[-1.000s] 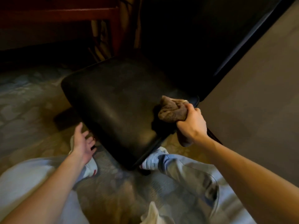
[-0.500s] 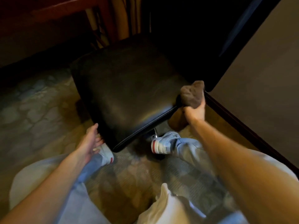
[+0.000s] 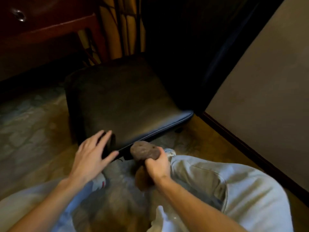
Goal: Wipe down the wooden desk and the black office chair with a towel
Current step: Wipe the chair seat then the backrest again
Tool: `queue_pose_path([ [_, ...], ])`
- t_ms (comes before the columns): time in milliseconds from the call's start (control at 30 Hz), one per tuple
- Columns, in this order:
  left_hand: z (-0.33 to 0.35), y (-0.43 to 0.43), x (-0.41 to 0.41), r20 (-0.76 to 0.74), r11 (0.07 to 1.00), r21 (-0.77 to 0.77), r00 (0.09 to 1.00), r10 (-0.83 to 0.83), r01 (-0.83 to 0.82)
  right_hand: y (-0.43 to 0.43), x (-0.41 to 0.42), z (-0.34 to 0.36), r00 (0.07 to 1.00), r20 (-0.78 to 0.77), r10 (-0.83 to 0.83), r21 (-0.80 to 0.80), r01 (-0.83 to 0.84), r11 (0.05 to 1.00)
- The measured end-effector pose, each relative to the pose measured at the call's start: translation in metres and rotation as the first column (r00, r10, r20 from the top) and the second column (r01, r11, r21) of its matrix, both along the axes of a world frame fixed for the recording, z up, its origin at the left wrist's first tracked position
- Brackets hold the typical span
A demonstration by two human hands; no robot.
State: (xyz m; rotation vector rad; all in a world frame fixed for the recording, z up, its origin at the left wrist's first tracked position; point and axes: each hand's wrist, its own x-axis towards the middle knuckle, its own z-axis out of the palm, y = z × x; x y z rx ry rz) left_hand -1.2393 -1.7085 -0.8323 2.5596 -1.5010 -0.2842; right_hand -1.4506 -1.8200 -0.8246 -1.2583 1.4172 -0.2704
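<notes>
"Towel (image 3: 144,150) — position?"
"Wadded, brown, at the near edge of the black chair seat (image 3: 127,104), toward its near-left corner. Right hand (image 3: 158,166) fisted round it."
"Left hand (image 3: 91,156)?"
"Fingers straight, spread wide over the seat's near-left corner — contact cannot be told. Wooden desk (image 3: 41,30) stands beyond, upper left."
</notes>
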Motion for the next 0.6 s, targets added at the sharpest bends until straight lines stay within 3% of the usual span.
queue_pose_path([
  [100, -0.008, -0.011, -0.009, 0.187, 0.981, 0.145, 0.971, -0.153, 0.126, -0.042, -0.035, 0.031, 0.994, 0.032, -0.106, -0.229, 0.11, 0.967],
  [267, -0.004, -0.003, 0.01, 0.311, 0.977, 0.136, 0.929, -0.202, 0.166, -0.093, -0.082, 0.106, 0.996, 0.009, -0.089, -0.596, 0.077, 0.799],
  [433, 0.045, -0.021, 0.004, 0.226, 0.917, 0.395, 0.974, -0.029, -0.064, -0.116, -0.109, 0.173, 0.998, 0.028, -0.065, -0.838, 0.059, 0.543],
  [600, 0.151, -0.085, -0.027, 0.168, 0.97, 0.24, 0.982, -0.09, 0.048, -0.12, -0.125, 0.237, 0.989, 0.147, 0.012, -0.973, 0.143, 0.181],
])
